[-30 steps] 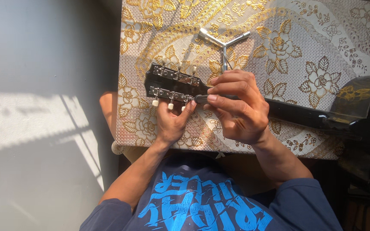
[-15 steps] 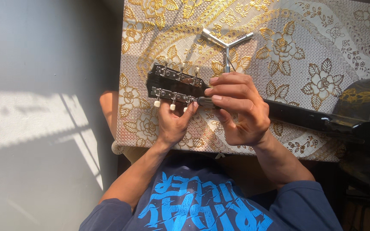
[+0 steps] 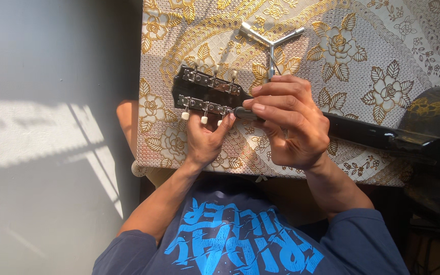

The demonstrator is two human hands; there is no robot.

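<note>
Navy sweatshirt with blue printed lettering, sleeves pushed up bare forearms.

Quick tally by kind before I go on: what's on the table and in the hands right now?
Black guitar, neck gripped by the right hand, headstock end touched by the left hand: 1
Tuning pegs with white knobs on the near side: 3
Silver three-armed wrench on the floral tablecloth: 1
Hands: 2
Total: 7
</note>
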